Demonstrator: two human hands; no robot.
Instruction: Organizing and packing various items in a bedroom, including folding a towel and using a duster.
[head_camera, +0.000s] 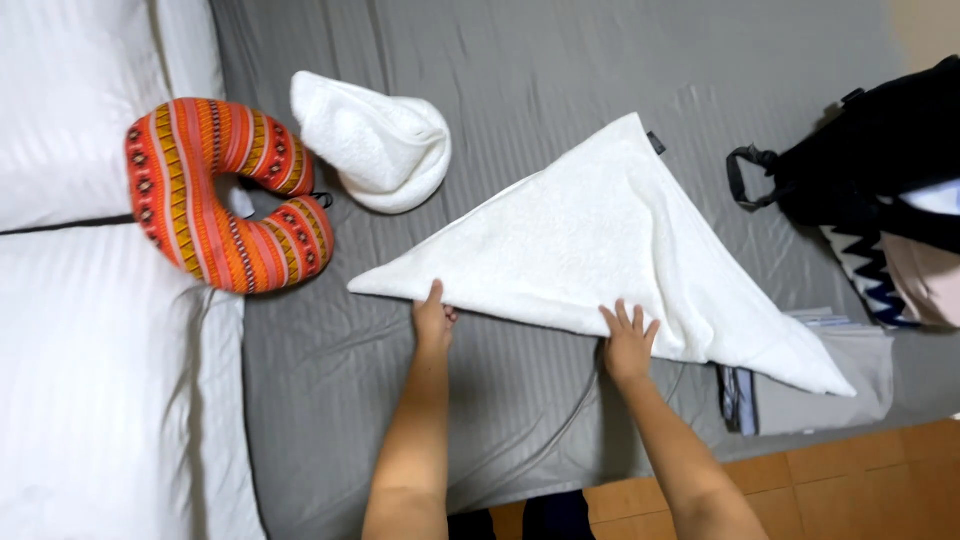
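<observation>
Bed (560, 60) fills most of view, grey sheet, creased; its near edge runs along the bottom, wood floor (860, 480) showing at lower right. White pillows (80, 300) stack down the left side, cut off by the frame at left and top. Towel (600, 240), white, lies flat on the sheet at centre as a big triangle: one corner points left, one up, one down-right onto a pale folded item (850, 385) at the bed edge. Dark tag at the top corner, too small to read.

Black bag (860, 170) at right edge, cut off by the frame; patterned and pinkish fabric beneath it, hard to make out. Neck pillow (200, 200), orange striped, U-shaped, lies against the white pillows. Rolled white towel (375, 145) just beside it, well apart from the flat towel.

Left hand (433, 320) pinches the towel's near edge, thumb on top, fingers hidden under the cloth. Right hand (628, 340) rests on the same edge, fingers spread and flat on the cloth; whether it grips, cannot tell. Both forearms come up from the bottom, elbows cut off. A thin cable runs under the right arm.

Bare sheet lies open above the towel and between the arms.
</observation>
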